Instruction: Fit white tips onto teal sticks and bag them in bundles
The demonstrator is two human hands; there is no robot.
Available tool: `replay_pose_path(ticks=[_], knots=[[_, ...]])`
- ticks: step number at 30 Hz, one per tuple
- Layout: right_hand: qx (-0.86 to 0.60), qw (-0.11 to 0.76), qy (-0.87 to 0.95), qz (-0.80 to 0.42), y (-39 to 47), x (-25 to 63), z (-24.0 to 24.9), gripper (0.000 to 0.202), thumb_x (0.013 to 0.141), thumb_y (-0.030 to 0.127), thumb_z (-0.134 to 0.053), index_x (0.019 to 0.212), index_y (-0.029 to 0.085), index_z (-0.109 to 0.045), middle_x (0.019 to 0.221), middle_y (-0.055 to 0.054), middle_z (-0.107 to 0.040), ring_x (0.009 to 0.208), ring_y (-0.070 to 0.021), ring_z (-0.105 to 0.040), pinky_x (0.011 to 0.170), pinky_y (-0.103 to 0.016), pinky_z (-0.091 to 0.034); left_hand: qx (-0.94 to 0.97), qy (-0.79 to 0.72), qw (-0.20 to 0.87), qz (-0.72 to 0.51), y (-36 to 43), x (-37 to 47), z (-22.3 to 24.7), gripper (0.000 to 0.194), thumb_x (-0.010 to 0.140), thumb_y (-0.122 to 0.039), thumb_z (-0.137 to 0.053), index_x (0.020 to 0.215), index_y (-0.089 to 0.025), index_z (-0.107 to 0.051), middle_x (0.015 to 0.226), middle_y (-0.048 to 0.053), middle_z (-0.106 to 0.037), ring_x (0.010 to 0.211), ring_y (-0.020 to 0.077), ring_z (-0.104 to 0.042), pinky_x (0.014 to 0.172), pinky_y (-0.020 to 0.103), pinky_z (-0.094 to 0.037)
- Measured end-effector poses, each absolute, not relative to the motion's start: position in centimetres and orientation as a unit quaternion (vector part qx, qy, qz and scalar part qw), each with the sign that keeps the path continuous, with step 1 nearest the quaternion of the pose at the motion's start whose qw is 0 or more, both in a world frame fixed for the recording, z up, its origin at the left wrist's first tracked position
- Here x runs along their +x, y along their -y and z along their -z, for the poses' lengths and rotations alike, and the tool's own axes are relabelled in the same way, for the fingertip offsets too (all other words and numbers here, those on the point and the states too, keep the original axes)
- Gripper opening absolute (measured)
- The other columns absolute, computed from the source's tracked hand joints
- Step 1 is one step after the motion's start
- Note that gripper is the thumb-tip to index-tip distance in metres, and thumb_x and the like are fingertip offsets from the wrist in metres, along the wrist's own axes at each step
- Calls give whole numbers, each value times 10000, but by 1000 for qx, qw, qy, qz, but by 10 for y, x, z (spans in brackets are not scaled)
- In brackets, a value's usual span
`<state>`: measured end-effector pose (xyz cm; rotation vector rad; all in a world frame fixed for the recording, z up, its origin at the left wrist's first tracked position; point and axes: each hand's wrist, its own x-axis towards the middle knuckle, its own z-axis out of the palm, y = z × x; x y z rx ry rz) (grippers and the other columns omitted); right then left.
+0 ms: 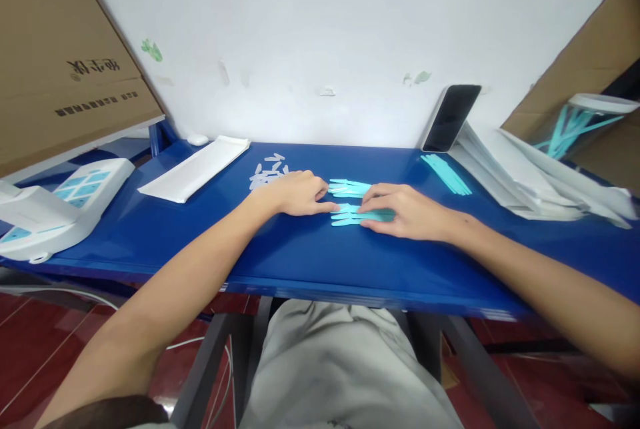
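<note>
Wall [300, 29]: flat white, scuffed, with a few green patches, rising behind the table.
Table [280, 252]: smooth blue sheet with a soft sheen and a straight front edge.
Near sticks [341, 216]: thin, flat turquoise strips at mid-table, partly under the right hand, their left ends uneven.
Far sticks [350, 186]: a similar turquoise bundle lying just behind, its left ends fanned.
Right hand [406, 212]: grip drawn in on the near sticks, thumb on the front side and fingers on the back (how firmly, I cannot tell).
Left hand [303, 193]: grip spread a little, thumb reaching to the left ends of the near sticks, fingers curled, nothing seen pinched.
Step in hand: apparently gathering and evening the near sticks, one hand bracing the sides while the other minds the ends.
Next move: calls, I judge, for a light thumb push against the ends with the right grip loose enough to let strips slide.
Slips [270, 174]: small, pale, flat pieces heaped loosely beyond the left wrist.
Side sticks [447, 174]: more turquoise strips, lying slantwise below the phone [454, 119], which leans dark and glossy.
Bags [515, 179]: thin white sheets, creased and layered, at the right.
Tray [195, 169]: long, white, matte, with raised edges.
</note>
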<state>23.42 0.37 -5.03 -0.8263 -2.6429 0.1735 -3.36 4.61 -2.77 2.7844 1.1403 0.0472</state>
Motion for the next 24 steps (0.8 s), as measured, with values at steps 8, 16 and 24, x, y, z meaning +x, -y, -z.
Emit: replay_pose_path(ticks=[8,16,24], knots=[[-289,203,935,-34,-2,232,57,308,965,403,-635,1138,196,-783,1113,-108,-737,1006,-259,-703,867,-381,-557,920,-384,77,-15,-51,-38,32,548,955,-689,-451,702,-213,-551,669,51,-630,602,207,-534,608,321,-290],[-274,200,940,-30,0,231,55,282,974,364,-621,1110,179,-785,1029,-96,-747,936,-240,-713,809,-355,-560,919,-385,78,-22,-52,-38,35,588,934,-743,-446,674,-218,-493,653,44,-598,580,197,-503,588,317,-277],[-271,205,940,-35,2,230,54,249,971,325,-611,1082,177,-779,1025,-91,-758,905,-232,-721,790,-352,-563,909,-411,66,-6,-49,-34,34,619,895,-801,-456,694,-217,-504,685,56,-623,594,210,-520,586,326,-287]])
